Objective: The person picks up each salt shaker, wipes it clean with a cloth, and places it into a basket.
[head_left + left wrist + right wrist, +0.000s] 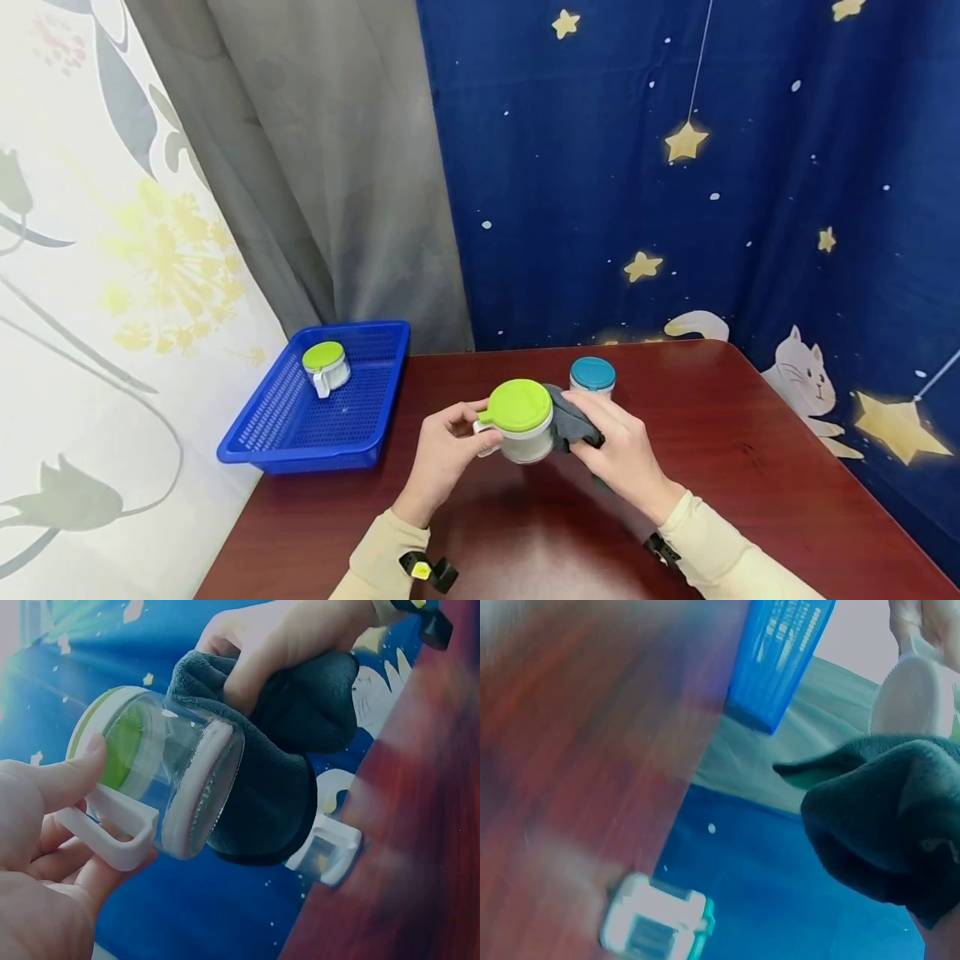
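A clear jar with a lime-green lid and a white handle is held up over the table. My left hand grips it by the handle, thumb near the lid's rim in the left wrist view. Bunched in my right hand is a dark grey cloth, which lies against the jar's side. The right wrist view has the cloth large at the right, covering most of that hand's fingers. Just beyond the right hand stands a jar with a blue lid, its lower part hidden.
A blue perforated basket sits at the table's left back, holding another green-lidded jar. The reddish-brown table meets a grey curtain and a dark blue starry curtain at its back edge.
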Motion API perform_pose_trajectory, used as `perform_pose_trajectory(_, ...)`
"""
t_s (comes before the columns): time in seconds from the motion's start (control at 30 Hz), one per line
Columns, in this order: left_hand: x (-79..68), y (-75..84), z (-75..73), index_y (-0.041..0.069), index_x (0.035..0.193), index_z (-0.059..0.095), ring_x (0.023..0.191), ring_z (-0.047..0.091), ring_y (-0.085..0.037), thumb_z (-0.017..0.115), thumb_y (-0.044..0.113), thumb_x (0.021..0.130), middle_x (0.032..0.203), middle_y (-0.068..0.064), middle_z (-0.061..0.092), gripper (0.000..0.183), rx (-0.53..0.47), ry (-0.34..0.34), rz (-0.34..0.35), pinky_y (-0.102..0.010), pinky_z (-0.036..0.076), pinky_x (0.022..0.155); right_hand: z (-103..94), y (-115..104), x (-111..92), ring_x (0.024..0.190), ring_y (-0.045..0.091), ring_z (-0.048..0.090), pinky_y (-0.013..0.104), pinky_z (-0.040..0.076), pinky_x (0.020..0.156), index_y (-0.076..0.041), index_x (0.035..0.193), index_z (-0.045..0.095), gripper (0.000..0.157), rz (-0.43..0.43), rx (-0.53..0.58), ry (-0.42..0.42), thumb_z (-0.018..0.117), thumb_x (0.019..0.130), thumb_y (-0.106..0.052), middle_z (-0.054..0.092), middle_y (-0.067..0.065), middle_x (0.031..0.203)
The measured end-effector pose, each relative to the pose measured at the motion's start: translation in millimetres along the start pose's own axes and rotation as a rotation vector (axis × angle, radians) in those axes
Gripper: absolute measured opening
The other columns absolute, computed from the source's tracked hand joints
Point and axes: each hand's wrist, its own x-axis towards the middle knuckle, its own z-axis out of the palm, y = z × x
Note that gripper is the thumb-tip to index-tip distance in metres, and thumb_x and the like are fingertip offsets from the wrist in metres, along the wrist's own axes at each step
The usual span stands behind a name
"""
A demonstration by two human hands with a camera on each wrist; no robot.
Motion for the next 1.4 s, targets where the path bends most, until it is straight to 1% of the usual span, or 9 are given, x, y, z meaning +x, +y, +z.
perform_pose_trajectory(0.17,-2.7,-4.6,-3.3,0.002,0.084,0.062,0.102,0.071,-0.029,0.089,0.013,0.077,0.122,-0.009,0.07,0.03,-0.016,0.013,0.0,-0.037,0.059,0.08,-7.8,4.1,17.9,0.12,0.032,0.061,0.041,0.056,0.088,-0.014,0.129,0.07,0.06,-0.143,-0.189,0.052,0.081,0.07,-0.003,0.064,0.011,0.132)
perform_pose_trajectory(0.23,-2.4,-5.1,-2.6,0.002,0.085,0.062,0.102,0.071,-0.029,0.089,0.014,0.077,0.123,-0.008,0.069,0.03,-0.013,0.0,0.009,-0.038,0.059,0.081,-10.4,5.4,24.6,0.123,0.034,0.058,0.048,0.059,0.079,-0.019,0.131,0.069,0.061,-0.151,-0.243,0.054,0.077,0.073,-0.001,0.061,0.011,0.137)
perform_pose_trajectory(0.33,-1.8,-3.7,-0.9,0.003,0.086,0.062,0.102,0.071,-0.029,0.089,0.017,0.078,0.124,-0.007,0.069,0.031,-0.007,-0.01,0.026,-0.039,0.058,0.082,-12.1,6.7,30.1,0.127,0.031,0.055,0.049,0.06,0.071,-0.024,0.137,0.064,0.065,-0.141,-0.292,-0.001,0.071,0.077,0.0,0.057,0.009,0.142)
perform_pose_trajectory(0.53,-2.6,1.3,-1.2,0.001,0.085,0.062,0.101,0.072,-0.03,0.088,0.011,0.077,0.125,-0.009,0.069,0.029,-0.027,0.012,0.034,-0.038,0.059,0.08,-7.1,8.9,24.5,0.119,0.031,0.061,0.048,0.058,0.082,-0.014,0.141,0.06,0.073,-0.202,-0.294,-0.052,0.083,0.074,0.0,0.062,0.006,0.136)
perform_pose_trajectory(0.7,-1.7,2.8,-3.3,0.0,0.084,0.063,0.101,0.071,-0.032,0.089,0.01,0.076,0.124,-0.01,0.069,0.029,-0.038,0.007,0.03,-0.039,0.059,0.08,-3.3,15.2,12.2,0.117,0.033,0.062,0.048,0.054,0.091,-0.009,0.142,0.058,0.071,-0.238,-0.294,-0.125,0.079,0.075,0.001,0.063,0.008,0.135)
perform_pose_trajectory(0.87,-2.4,-0.2,-3.5,0.002,0.083,0.062,0.102,0.071,-0.03,0.089,0.013,0.076,0.125,-0.009,0.068,0.03,-0.028,-0.018,0.023,-0.039,0.058,0.082,-2.1,19.4,5.3,0.117,0.034,0.061,0.049,0.053,0.093,-0.009,0.144,0.056,0.071,-0.22,-0.291,-0.148,0.074,0.076,0.002,0.062,0.008,0.137)
perform_pose_trajectory(1.07,-4.0,-5.6,0.1,0.006,0.081,0.061,0.097,0.072,-0.031,0.089,0.013,0.076,0.125,-0.009,0.069,0.03,-0.016,-0.08,0.058,-0.039,0.06,0.076,-5.3,21.2,5.5,0.123,0.031,0.058,0.047,0.052,0.096,-0.009,0.144,0.056,0.073,-0.18,-0.278,-0.168,0.074,0.074,0.004,0.059,0.009,0.14)
perform_pose_trajectory(1.23,-5.6,-8.8,4.0,0.007,0.081,0.063,0.091,0.073,-0.028,0.09,0.012,0.075,0.122,-0.007,0.07,0.028,0.017,-0.115,0.059,-0.035,0.06,0.072,-8.3,23.8,9.1,0.122,0.031,0.057,0.046,0.053,0.094,-0.008,0.143,0.056,0.075,-0.145,-0.272,-0.132,0.072,0.071,0.004,0.057,0.013,0.14)
perform_pose_trajectory(1.4,-6.0,-9.7,10.8,0.007,0.082,0.065,0.094,0.072,-0.027,0.09,0.011,0.075,0.123,-0.006,0.07,0.026,0.023,-0.159,0.081,-0.034,0.06,0.071,-10.2,26.8,18.5,0.119,0.033,0.059,0.046,0.05,0.098,-0.003,0.141,0.056,0.074,-0.097,-0.265,-0.07,0.08,0.071,0.001,0.059,0.016,0.137)
